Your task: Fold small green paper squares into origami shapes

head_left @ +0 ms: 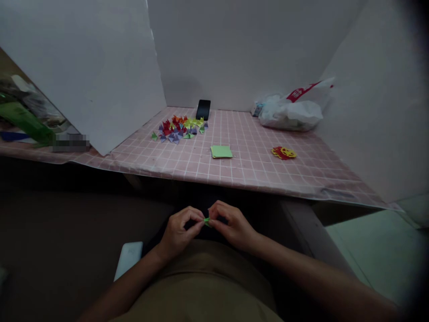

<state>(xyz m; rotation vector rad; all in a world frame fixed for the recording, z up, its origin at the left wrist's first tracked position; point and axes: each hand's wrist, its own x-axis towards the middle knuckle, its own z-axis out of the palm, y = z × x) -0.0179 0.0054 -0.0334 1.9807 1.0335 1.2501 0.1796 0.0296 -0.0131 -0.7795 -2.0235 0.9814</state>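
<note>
Between my two hands, over my lap and in front of the table edge, is a small piece of folded green paper. My left hand pinches its left side between thumb and forefinger. On the other side my right hand pinches it in the same way, so the fingertips almost meet and hide much of the paper. A stack of light green paper squares lies on the table beyond my hands. Further left sits a cluster of small folded paper figures in red, orange, yellow, purple and green.
The table has a pink checked cover. A black phone leans at the back. To the right are red and yellow cut-out pieces and a white plastic bag. White panels enclose the table. A white device lies by my left forearm.
</note>
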